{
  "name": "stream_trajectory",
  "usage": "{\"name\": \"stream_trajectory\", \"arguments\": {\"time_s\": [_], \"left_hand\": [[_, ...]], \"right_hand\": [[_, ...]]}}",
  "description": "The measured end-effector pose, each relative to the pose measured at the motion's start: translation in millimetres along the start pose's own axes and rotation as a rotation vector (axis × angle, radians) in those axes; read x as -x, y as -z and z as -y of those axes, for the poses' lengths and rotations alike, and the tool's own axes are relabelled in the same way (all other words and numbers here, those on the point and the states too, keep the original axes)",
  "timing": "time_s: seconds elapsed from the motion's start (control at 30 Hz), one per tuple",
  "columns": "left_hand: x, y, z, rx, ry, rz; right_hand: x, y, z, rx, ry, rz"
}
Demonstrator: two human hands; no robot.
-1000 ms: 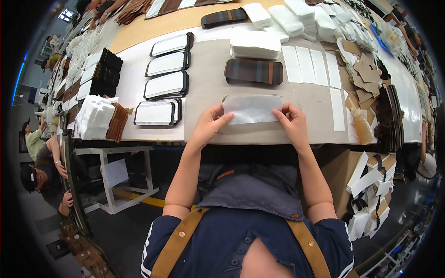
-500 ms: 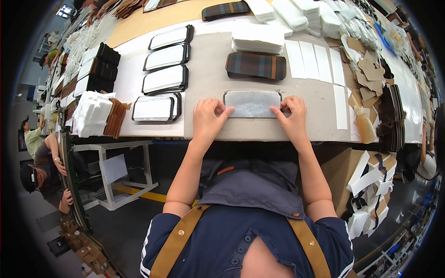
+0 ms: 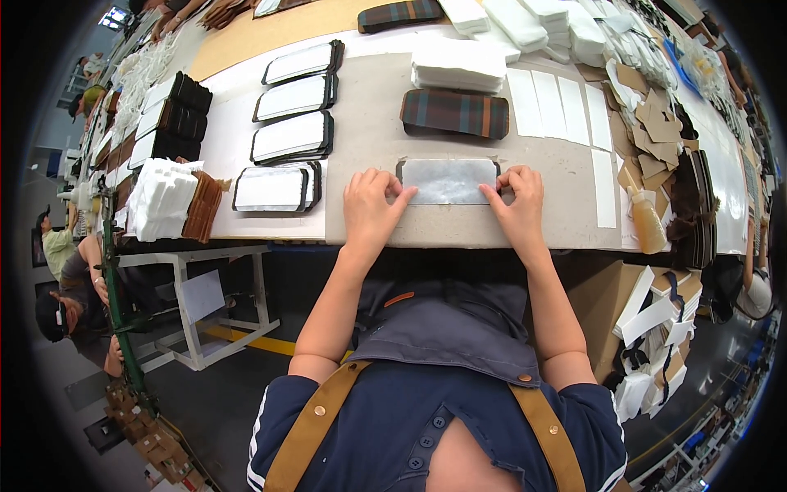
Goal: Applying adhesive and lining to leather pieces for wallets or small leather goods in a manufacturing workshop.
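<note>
A pale grey, slightly see-through rectangular sheet (image 3: pixel 447 182) lies on the table in front of me, over a dark panel whose corners show at its far end. My left hand (image 3: pixel 373 205) pinches the sheet's left end between thumb and fingers. At the opposite end my right hand (image 3: pixel 518 201) does likewise, thumb on top and fingers curled by the dark edge. Just beyond lies a stack of dark plaid panels (image 3: pixel 455 114), with a thick pile of white sheets (image 3: pixel 457 66) behind it.
Left of my hands run several small stacks of white-topped, black-edged panels (image 3: pixel 275 189). White strips (image 3: pixel 574 111) lie to the right, near a bottle of amber liquid (image 3: pixel 648 220) and cardboard scraps (image 3: pixel 656 135). Brown pieces (image 3: pixel 202 207) stand at the left. The table's front edge (image 3: pixel 443 248) is close to me.
Both hands keep their grip on the sheet and have barely moved. The dark line along its near edge shows less now.
</note>
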State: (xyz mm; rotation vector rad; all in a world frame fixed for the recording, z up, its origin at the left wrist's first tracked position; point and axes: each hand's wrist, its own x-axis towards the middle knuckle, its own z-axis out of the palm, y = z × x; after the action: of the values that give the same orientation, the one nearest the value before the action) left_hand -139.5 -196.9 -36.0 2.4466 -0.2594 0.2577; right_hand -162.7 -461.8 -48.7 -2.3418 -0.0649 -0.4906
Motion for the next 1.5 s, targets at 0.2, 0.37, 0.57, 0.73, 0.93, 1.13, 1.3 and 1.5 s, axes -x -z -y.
{"name": "stream_trajectory", "arguments": {"time_s": [0.2, 0.37, 0.57, 0.73, 0.93, 1.13, 1.3, 1.5], "left_hand": [[-2, 1, -3, -0.03, 0.018, -0.009], [1, -2, -6, -0.039, -0.03, -0.045], [3, -5, 1, -0.117, -0.206, -0.045], [3, -5, 1, -0.127, -0.208, -0.046], [3, -4, 0, -0.143, -0.212, -0.045], [3, -1, 0, -0.122, -0.184, -0.04], [5, 1, 2, -0.101, -0.155, -0.008], [7, 2, 7, -0.118, -0.148, 0.032]], "right_hand": [[-3, -1, 1, 0.03, 0.047, -0.014], [-1, 1, 5, 0.028, 0.016, -0.005], [0, 4, 8, 0.045, 0.015, 0.011], [-4, 5, 15, 0.006, -0.011, -0.005], [-3, 8, 12, 0.106, 0.061, 0.082], [-7, 11, 9, 0.068, 0.043, 0.085], [-7, 12, 5, 0.046, 0.025, 0.1], [-8, 14, 4, 0.045, 0.033, 0.105]]}}
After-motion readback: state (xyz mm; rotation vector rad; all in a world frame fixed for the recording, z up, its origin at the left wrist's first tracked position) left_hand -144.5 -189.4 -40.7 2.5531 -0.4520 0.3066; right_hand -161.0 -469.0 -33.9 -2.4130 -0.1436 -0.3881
